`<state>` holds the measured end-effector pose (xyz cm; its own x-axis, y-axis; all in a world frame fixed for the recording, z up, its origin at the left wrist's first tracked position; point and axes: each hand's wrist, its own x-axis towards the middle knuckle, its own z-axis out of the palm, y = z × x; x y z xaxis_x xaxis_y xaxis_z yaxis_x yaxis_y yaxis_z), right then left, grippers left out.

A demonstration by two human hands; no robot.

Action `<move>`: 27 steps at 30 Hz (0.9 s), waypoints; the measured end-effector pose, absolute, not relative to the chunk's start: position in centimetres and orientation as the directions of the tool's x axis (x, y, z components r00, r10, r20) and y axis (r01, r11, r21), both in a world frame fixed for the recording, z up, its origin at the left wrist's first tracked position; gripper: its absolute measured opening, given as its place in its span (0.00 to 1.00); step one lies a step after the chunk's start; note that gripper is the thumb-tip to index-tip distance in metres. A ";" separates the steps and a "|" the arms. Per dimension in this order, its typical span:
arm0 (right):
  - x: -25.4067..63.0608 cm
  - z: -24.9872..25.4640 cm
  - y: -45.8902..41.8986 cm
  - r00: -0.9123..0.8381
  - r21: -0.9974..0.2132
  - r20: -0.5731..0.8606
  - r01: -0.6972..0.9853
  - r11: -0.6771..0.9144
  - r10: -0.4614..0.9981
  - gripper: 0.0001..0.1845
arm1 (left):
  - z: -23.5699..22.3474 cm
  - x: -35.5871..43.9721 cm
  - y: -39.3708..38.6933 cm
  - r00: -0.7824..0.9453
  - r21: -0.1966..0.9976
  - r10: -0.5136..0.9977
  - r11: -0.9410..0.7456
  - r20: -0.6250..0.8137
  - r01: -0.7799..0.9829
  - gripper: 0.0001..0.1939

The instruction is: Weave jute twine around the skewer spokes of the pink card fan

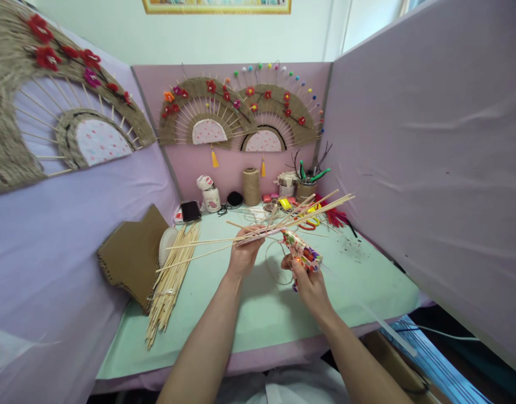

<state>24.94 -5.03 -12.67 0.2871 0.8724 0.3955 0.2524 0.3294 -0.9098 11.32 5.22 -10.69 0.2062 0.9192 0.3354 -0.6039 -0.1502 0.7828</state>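
Note:
My left hand [244,251] is closed on a flat fan of thin bamboo sticks [312,212] that spreads out to both sides above the table. Just to its right, my right hand [305,276] grips a glue gun with a colourful patterned body [301,251], its nozzle pointing up toward the spot where the sticks cross. A thin cord loops down from the gun over the green table top [258,314].
A loose pile of bamboo sticks [170,279] lies at the left, beside cardboard pieces [134,255]. At the back stand a twine spool [251,187], a white jar [211,197], a pot with green-handled pliers [307,188] and small craft bits. Finished twine fans [236,115] hang on the pink partitions.

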 end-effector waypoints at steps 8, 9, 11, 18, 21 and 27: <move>25.0 -12.8 -5.0 0.285 -0.915 0.388 0.233 0.330 0.876 0.24 | -10.7 11.3 5.2 0.209 0.779 0.920 -0.142 0.332 -0.610 0.15; 25.0 -12.8 -5.0 0.287 -0.916 0.387 0.230 0.329 0.876 0.24 | -10.7 11.3 5.2 0.209 0.779 0.920 -0.141 0.331 -0.611 0.15; 25.0 -12.8 -5.0 0.291 -0.917 0.385 0.227 0.328 0.876 0.23 | -10.7 11.3 5.2 0.208 0.779 0.921 -0.141 0.330 -0.611 0.15; 25.2 -13.0 -4.8 0.306 -0.922 0.377 0.218 0.321 0.874 0.24 | -10.7 11.3 5.3 0.195 0.774 0.927 -0.137 0.320 -0.618 0.16; 25.4 -13.3 -4.5 0.313 -0.924 0.378 0.182 0.335 0.871 0.23 | -10.6 11.3 5.2 0.182 0.770 0.935 -0.131 0.306 -0.624 0.15; 25.5 -13.2 -4.6 0.300 -0.918 0.393 0.176 0.354 0.869 0.22 | -10.6 11.3 5.3 0.204 0.767 0.927 -0.122 0.316 -0.630 0.15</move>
<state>25.48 -4.57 -13.17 0.3004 0.8691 0.3931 0.1764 0.3544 -0.9183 11.35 5.26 -10.60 0.2040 0.9267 0.3155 -0.6299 -0.1225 0.7670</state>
